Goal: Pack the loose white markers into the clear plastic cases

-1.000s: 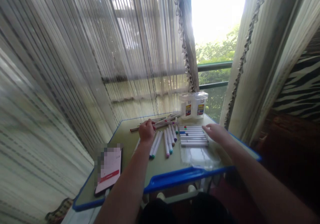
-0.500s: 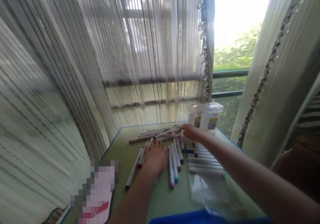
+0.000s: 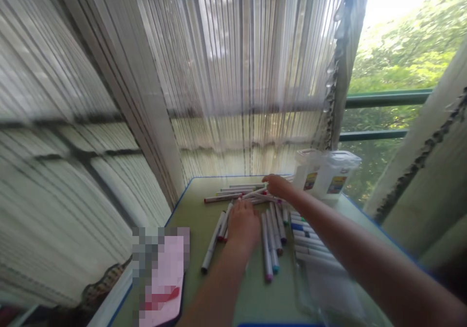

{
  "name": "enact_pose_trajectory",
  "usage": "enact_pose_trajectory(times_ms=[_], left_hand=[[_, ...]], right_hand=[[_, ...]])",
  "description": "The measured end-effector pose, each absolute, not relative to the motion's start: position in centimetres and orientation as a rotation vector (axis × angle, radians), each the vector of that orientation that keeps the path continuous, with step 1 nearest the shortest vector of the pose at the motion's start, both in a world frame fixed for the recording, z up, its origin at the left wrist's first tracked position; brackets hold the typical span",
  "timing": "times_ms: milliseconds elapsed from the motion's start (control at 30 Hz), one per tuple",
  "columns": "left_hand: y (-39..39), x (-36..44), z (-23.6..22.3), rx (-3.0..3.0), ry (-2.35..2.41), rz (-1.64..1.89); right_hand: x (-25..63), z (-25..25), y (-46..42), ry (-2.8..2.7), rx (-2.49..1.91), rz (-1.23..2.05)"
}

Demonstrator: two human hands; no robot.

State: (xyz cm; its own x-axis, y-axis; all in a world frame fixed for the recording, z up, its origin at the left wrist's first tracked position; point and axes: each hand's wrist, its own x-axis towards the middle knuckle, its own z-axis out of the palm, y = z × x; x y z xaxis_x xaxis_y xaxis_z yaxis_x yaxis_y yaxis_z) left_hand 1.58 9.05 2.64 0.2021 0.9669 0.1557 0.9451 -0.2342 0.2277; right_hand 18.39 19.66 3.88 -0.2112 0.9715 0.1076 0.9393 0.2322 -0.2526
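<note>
White markers with coloured ends (image 3: 269, 249) lie spread over a pale green table (image 3: 237, 312). Among them rests my left hand (image 3: 245, 222), palm down, its fingers stretched forward over marker ends beside a red-tipped marker and a grey-black one (image 3: 213, 242). My right hand (image 3: 278, 187) reaches across to the back of the pile, fingers bent round the end of a white marker (image 3: 254, 192); blur hides the exact grip. Under my right forearm, a row of markers (image 3: 314, 249) lies in a clear plastic sleeve (image 3: 332, 288).
Two clear plastic boxes (image 3: 337, 171) with labels stand at the back right of the table. At the left edge lies a phone-like object (image 3: 170, 273), partly pixelated. A blue item (image 3: 277, 324) shows at the bottom edge. Striped sheer curtains (image 3: 233, 74) hang behind the table.
The view has turned left, so everything sits further right. My left hand's fingers are closer together. My right hand has shifted slightly left over the back markers.
</note>
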Motion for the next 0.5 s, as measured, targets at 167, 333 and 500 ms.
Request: enact_pose_trajectory(times_ms=[167, 333, 500], left_hand=[[10.1, -2.5, 4.1, 2.214, 2.124, 0.418], [10.3, -4.6, 4.2, 2.089, 2.068, 0.151], [10.3, -4.1, 3.9, 2.090, 1.998, 0.200]], right_hand=[[17.0, 4.6, 16.7, -2.406, -1.818, 0.226], [16.5, 4.6, 14.8, -2.481, -1.813, 0.150], [16.1, 3.6, 14.6, -2.433, -1.730, 0.217]])
